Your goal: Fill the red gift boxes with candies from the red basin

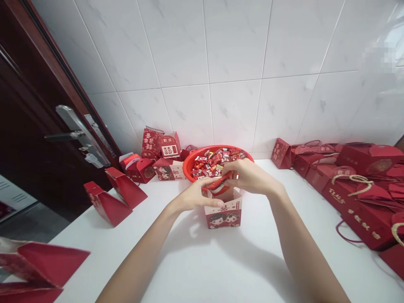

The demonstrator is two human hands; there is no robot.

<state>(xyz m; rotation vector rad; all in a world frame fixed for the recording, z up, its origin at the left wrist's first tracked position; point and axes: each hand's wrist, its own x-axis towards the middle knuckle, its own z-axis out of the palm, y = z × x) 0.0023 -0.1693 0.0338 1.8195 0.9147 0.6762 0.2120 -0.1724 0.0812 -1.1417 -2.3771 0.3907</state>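
Note:
A small red and cream gift box [224,219] with two cartoon faces stands upright on the white table, its top open. My left hand [194,195] is closed on the box's left side, with the thumb across the front panel near the rim. Over the opening, my right hand [249,174] has its fingers bent and pinched on a shiny red-wrapped candy [219,183], close to the left fingertips. Just behind the box is a round red basin [188,165] full of red-wrapped candies [217,156], partly hidden by my right hand.
Several folded red boxes [350,193] with cord handles crowd the table's right side. More red boxes [153,143] stand at the back left, and open red box shapes [109,202] lie along the left edge. A tiled wall [233,109] closes the back; a dark door [47,92] is left.

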